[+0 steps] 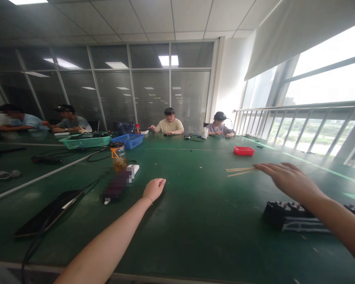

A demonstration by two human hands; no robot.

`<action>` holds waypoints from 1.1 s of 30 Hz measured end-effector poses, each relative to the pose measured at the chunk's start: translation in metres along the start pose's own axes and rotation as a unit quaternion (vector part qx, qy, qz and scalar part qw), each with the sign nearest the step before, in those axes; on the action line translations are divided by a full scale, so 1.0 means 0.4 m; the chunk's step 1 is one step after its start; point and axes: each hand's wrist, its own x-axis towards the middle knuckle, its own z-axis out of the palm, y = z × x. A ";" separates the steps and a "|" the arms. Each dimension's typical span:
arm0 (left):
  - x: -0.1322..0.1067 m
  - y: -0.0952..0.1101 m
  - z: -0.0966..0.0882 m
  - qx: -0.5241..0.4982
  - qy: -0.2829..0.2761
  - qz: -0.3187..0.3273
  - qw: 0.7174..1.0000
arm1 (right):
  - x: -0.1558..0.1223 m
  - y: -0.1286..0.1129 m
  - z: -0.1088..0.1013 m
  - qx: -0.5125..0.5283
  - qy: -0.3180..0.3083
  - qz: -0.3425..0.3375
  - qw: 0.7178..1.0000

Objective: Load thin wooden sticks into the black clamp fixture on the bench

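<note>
My left hand [154, 189] is above the green table, its fingers curled together. Whatever may be between its fingertips is hidden or too small to make out. My right hand [286, 179] stretches out palm down at the right, fingers extended. Several thin wooden sticks [239, 170] point left from beneath its fingertips, fanned slightly apart. Their right ends are covered by the hand, so a firm grip on them does not show. Below the right wrist lies a black block-shaped object [279, 215] with metal pieces on top, partly hidden by my forearm.
A red tray [244, 151] stands beyond the sticks. To the left are a bottle with an orange strap [118, 157], a dark pixelated item [116, 187], a tablet-like slab [47, 213] with cable, and blue [128, 141] and green baskets [85, 142]. Several people sit along the far side.
</note>
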 end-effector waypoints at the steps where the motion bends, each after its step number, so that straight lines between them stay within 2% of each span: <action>1: 0.000 0.002 0.001 0.002 -0.002 0.002 1.000 | -0.046 0.046 0.010 -0.008 -0.005 0.014 1.000; 5: 0.004 0.010 0.007 0.017 -0.003 0.012 1.000 | -0.218 0.183 0.080 -0.001 -0.043 0.071 0.997; 7: 0.007 0.014 0.009 0.025 -0.002 0.020 0.999 | -0.281 0.215 0.119 0.019 -0.052 0.095 0.994; 10: 0.009 0.018 0.012 0.039 0.001 0.033 0.999 | -0.339 0.230 0.167 0.036 -0.043 0.116 0.992; 14: 0.010 0.018 0.016 0.046 0.003 0.039 0.998 | -0.366 0.231 0.206 0.041 -0.039 0.099 0.993; 18: 0.010 0.017 0.021 0.052 0.001 0.041 0.998 | -0.378 0.229 0.222 0.043 -0.035 0.087 0.995; 33: 0.014 0.015 0.026 0.035 -0.013 0.041 0.998 | -0.400 0.192 0.213 0.051 0.005 0.101 0.994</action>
